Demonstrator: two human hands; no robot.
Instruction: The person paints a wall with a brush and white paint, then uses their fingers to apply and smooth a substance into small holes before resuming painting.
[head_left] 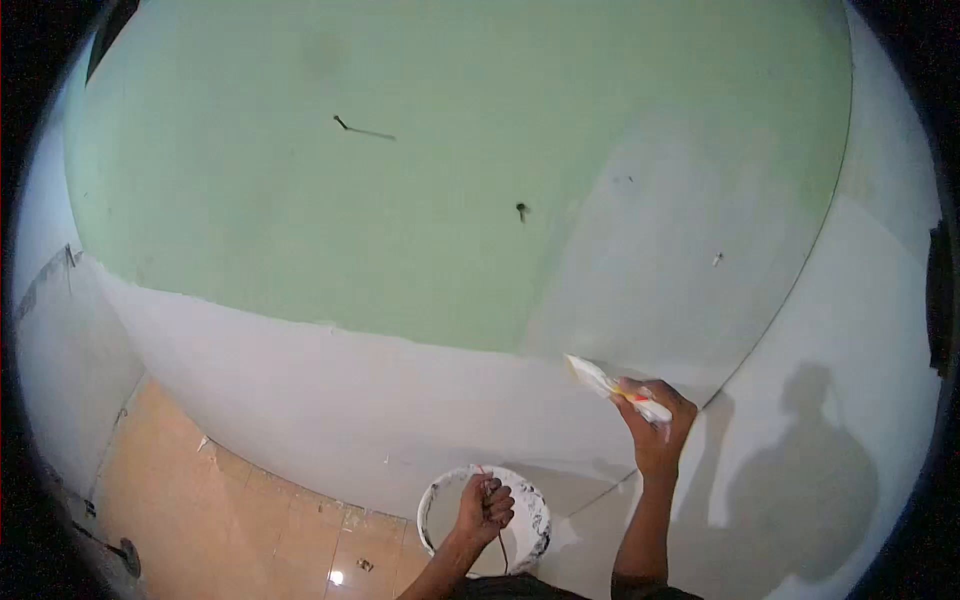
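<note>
My right hand (662,420) is closed around a paintbrush (598,376) with a pale, paint-covered head. The brush tip is at the wall (430,200), near the lower edge of a whitish painted patch (650,240) that covers part of the green. Below and to the left, my left hand (485,508) is a fist around the thin wire handle of a white bucket (541,525). Dark smears mark the bucket's rim, and pale paint seems to be inside, partly hidden by my hand and forearm.
Nails (521,208) stick out of the green wall. A white side wall (850,300) meets it at a corner on the right and carries my shadow. Orange-tan floor tiles (240,510) with bits of debris lie lower left. A dark round object (128,557) is at far left.
</note>
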